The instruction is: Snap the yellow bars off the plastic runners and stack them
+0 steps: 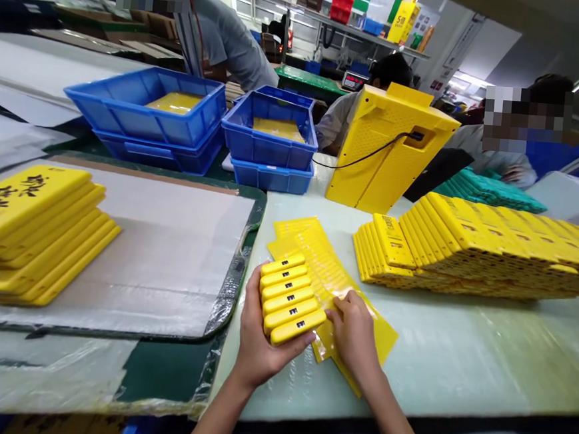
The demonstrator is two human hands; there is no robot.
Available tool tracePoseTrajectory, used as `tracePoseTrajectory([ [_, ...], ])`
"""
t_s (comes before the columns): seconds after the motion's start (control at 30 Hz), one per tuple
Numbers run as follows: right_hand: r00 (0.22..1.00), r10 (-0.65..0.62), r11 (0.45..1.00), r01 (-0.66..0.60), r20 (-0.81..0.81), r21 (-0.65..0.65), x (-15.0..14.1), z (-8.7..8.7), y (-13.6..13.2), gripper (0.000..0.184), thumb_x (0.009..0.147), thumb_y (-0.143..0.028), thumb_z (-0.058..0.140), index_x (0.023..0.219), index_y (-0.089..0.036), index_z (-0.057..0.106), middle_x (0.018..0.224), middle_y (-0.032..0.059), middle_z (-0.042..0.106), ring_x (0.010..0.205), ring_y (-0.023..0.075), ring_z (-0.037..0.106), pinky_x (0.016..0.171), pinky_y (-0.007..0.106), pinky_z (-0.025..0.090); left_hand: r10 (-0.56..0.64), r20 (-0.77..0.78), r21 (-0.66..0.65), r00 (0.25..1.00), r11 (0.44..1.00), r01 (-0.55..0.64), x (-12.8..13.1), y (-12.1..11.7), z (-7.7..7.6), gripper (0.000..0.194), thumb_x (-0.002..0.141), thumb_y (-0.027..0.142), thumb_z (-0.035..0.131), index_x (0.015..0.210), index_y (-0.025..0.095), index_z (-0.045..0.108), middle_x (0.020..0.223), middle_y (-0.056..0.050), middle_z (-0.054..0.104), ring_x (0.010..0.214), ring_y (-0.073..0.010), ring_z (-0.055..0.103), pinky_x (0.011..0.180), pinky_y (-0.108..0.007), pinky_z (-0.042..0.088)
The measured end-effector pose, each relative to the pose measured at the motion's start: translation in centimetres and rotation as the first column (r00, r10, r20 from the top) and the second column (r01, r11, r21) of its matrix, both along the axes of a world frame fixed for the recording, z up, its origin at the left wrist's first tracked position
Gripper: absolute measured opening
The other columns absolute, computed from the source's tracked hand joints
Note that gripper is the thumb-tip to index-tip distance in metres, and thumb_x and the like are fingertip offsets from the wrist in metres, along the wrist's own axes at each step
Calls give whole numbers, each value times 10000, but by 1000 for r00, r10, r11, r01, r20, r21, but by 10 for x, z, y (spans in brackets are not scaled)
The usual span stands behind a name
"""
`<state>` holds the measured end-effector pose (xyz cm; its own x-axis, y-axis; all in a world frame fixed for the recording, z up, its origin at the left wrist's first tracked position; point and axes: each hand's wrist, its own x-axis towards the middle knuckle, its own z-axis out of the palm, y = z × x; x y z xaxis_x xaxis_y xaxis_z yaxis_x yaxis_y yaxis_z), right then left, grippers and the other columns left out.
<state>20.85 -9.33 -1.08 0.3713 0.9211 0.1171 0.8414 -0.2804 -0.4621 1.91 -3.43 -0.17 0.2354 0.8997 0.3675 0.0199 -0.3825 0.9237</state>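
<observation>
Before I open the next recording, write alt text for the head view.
A person's left hand holds six slim yellow cases; the right hand is over yellow plastic sheets on the worktable. Stacked yellow panels lie to either side, with blue plastic bins behind.

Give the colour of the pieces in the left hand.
Pieces: yellow, with small dark marks; best in head view.

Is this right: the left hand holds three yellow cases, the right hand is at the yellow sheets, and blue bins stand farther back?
Not quite: the head view shows six yellow cases in the left hand, not three. The rest holds: the right hand is at the yellow sheets, and blue bins stand farther back.
</observation>
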Motion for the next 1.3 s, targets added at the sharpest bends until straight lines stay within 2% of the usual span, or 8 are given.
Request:
tracePoseTrajectory([
  [0.17, 999, 13, 999, -11, -46, 37, 8, -6, -3, 48, 901, -121, 740, 893, -122, 787, 887, 81, 626, 863, 243, 631, 795, 349, 459, -8, 30, -20, 1000, 1000, 8, 1, -2, -1, 1205, 700, 544, 934, 1637, 264, 231, 1442, -152, 584, 1299, -356, 645, 1140, -510, 543],
  [0.43, 999, -41, 994, 39, 12, 105, 7, -15, -9, 235, 934, -220, 662, 1051, -99, 826, 847, 76, 642, 781, 237, 627, 745, 356, 445, -14, 84, -61, 996, 998, 19, 2, -5, -1, 1247, 676, 511, 951, 1646, 255, 211, 1513, -152, 527, 1349, -355, 602, 1187, -545, 479],
  [0.67, 932, -77, 962, 162, -353, 219, 7, -17, -10, 395, 855, -417, 661, 1021, -101, 831, 817, 82, 669, 709, 224, 653, 750, 390, 520, -26, 82, -41, 996, 999, 29, 0, -5, -9, 1247, 679, 530, 946, 1653, 321, 197, 1560, -133, 479, 1410, -387, 541, 1219, -631, 409],
  [0.73, 823, -130, 955, 255, -552, 154, 11, -16, -11, 435, 782, -482, 761, 1005, -116, 834, 879, 107, 724, 766, 240, 690, 793, 395, 555, -32, 81, -38, 996, 999, 36, 0, -5, -10, 1242, 685, 545, 938, 1655, 330, 192, 1574, -134, 466, 1426, -401, 524, 1228, -665, 377],
  [0.83, 516, -198, 953, 300, -834, -41, 25, -10, -11, 497, 638, -523, 922, 932, -132, 835, 970, 135, 782, 859, 245, 725, 837, 357, 582, -35, 78, -28, 996, 999, 37, 0, -5, -10, 1228, 687, 553, 936, 1651, 347, 202, 1576, -130, 465, 1423, -407, 525, 1225, -686, 368],
  [1.03, 36, -176, 967, 192, -984, -167, 55, 27, -17, 410, 621, -414, 1001, 868, -139, 826, 960, 103, 779, 859, 183, 731, 823, 266, 602, -44, 101, -17, 994, 999, 46, 1, -5, -9, 1223, 685, 532, 943, 1648, 378, 205, 1561, -121, 479, 1414, -404, 530, 1215, -697, 375],
  [1.13, 123, -115, 923, 380, -986, -60, 44, 69, -23, 391, 579, -398, 1016, 803, -149, 817, 782, 67, 733, 713, 129, 677, 674, 183, 565, -61, 127, -23, 990, 998, 64, 2, -5, -10, 1225, 681, 527, 943, 1647, 372, 207, 1555, -124, 485, 1408, -402, 537, 1209, -694, 387],
  [1.3, 610, -15, 855, 419, -793, 306, -13, 132, -28, 325, 638, -416, 984, 777, -175, 817, 650, 30, 651, 581, 96, 566, 531, 159, 483, -50, 109, -7, 993, 999, 51, 4, -6, -8, 1240, 647, 495, 968, 1629, 310, 233, 1519, -140, 517, 1386, -391, 559, 1201, -649, 423],
])
